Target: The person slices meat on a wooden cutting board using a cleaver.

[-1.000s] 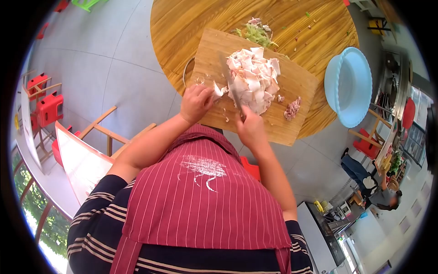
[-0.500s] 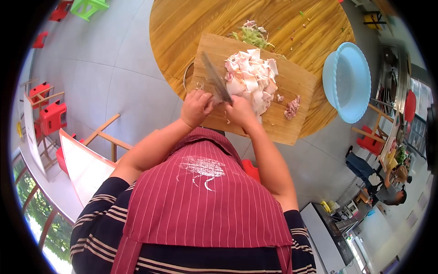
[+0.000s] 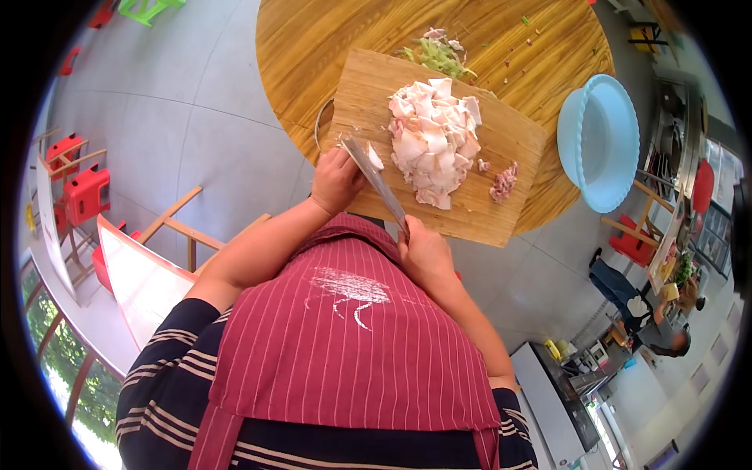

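Observation:
My right hand (image 3: pixel 428 252) is closed around the handle of a knife (image 3: pixel 376 182). Its blade slants up and left across the near left part of the wooden cutting board (image 3: pixel 501 149). My left hand (image 3: pixel 337 180) rests at the board's left edge, fingers curled against the blade's left side; whatever lies under them is hidden. A small pale slice of meat (image 3: pixel 374 157) sits just right of the blade. Beyond it, a heap of pale pink, skin-like meat pieces (image 3: pixel 435 145) covers the middle of the board. A few darker red scraps (image 3: pixel 504 182) lie to the right.
The board lies on a round wooden table (image 3: pixel 313 55). Green and pink trimmings (image 3: pixel 440 59) sit behind the board. A light blue basin (image 3: pixel 576 149) stands at the table's right edge. Red stools (image 3: pixel 86 194) are at the left. Another person (image 3: pixel 627 301) stands far off at the right.
The knife and my right hand have moved toward me and to the right, and the blade is now against my left fingers. The small slice now shows beside the blade.

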Available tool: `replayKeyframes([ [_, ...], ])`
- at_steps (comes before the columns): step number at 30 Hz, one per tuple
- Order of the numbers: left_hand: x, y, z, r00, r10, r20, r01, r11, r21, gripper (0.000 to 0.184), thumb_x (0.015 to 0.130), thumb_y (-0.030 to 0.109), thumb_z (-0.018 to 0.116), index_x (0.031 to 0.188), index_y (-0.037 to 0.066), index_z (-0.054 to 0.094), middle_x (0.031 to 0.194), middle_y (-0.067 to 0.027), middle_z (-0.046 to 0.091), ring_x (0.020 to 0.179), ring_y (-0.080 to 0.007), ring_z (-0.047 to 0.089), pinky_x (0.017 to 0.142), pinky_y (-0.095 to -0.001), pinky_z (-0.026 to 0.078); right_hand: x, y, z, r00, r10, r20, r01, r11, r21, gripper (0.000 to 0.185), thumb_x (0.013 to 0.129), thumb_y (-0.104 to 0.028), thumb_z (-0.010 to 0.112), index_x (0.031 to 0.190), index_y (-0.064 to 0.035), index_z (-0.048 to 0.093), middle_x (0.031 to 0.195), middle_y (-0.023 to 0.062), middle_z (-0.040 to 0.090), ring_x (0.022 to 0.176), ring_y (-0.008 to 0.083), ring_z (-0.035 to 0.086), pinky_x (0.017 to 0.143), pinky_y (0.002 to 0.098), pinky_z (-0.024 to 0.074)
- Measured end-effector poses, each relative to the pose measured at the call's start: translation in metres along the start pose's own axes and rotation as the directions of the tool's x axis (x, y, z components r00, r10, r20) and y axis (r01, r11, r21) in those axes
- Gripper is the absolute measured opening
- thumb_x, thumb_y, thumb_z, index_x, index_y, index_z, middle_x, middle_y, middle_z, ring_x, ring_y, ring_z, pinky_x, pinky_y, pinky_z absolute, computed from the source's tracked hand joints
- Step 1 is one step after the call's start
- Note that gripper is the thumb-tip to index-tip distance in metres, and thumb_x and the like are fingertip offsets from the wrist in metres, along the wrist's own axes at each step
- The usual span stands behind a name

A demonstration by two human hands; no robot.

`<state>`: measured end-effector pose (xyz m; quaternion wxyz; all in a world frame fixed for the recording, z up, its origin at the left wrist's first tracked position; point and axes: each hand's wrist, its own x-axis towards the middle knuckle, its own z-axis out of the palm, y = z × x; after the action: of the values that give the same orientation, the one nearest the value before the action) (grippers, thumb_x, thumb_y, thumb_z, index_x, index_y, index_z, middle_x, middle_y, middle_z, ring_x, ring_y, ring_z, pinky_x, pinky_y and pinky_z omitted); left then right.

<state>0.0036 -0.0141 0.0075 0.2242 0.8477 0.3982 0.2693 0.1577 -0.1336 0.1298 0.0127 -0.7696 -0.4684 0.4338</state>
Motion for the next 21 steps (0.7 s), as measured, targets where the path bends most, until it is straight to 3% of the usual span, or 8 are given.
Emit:
replayKeyframes([
  [5,0.0,-0.001,0.0,1.0,0.024,-0.012,-0.024,1.0,0.003,0.035,0.067,0.014,0.069,0.101,0.008,0.061,0.088,-0.0072,0.057,0.077,-0.0268,0.053,0.067,-0.0386,0.043,0.025,-0.011,0.005,0.998,0.019,0.056,-0.021,0.999,0.024,0.026,0.087,-0.019,0.053,0.11,-0.0062,0.056,0.081,0.0251,0.063,0.077,0.0442,0.061,0.07,0.0525,0.0475],
  [7,0.001,0.0,-0.001,1.0,0.03,-0.011,-0.03,0.999,0.014,0.034,0.067,0.014,0.069,0.099,0.008,0.061,0.087,-0.0073,0.057,0.077,-0.0269,0.053,0.067,-0.0388,0.043,0.047,-0.014,0.016,0.995,-0.084,-0.049,0.086,0.995,0.053,0.025,0.088,-0.018,0.051,0.109,-0.0055,0.055,0.079,0.026,0.063,0.077,0.0447,0.061,0.07,0.0535,0.0471],
  [11,0.001,-0.003,0.003,0.999,0.041,-0.017,-0.04,0.999,0.027,0.028,0.067,0.015,0.069,0.093,0.009,0.06,0.086,-0.0064,0.057,0.076,-0.0264,0.053,0.067,-0.0386,0.043,0.055,-0.012,0.019,0.99,-0.121,-0.074,0.124,0.992,0.034,0.025,0.088,-0.017,0.05,0.109,-0.0048,0.055,0.078,0.0263,0.063,0.076,0.0449,0.061,0.069,0.0539,0.047],
  [17,0.0,0.002,0.001,1.0,-0.007,-0.007,0.007,0.999,0.045,0.024,0.067,0.014,0.07,0.09,0.01,0.06,0.087,-0.0043,0.059,0.076,-0.0243,0.055,0.066,-0.037,0.041,0.003,0.021,0.012,0.996,0.028,0.089,-0.033,0.998,0.051,0.025,0.083,-0.013,0.05,0.106,-0.0037,0.052,0.081,0.0277,0.063,0.078,0.0457,0.061,0.072,0.0539,0.0479],
  [21,0.0,-0.004,0.003,0.999,0.027,0.028,-0.027,0.999,0.022,0.024,0.068,0.014,0.07,0.089,0.01,0.059,0.088,-0.0046,0.06,0.078,-0.024,0.055,0.067,-0.037,0.041,0.049,0.009,0.019,0.997,-0.08,0.005,0.08,0.995,0.055,0.026,0.084,-0.014,0.052,0.107,-0.0032,0.054,0.079,0.0268,0.062,0.076,0.0453,0.061,0.07,0.0538,0.0478],
])
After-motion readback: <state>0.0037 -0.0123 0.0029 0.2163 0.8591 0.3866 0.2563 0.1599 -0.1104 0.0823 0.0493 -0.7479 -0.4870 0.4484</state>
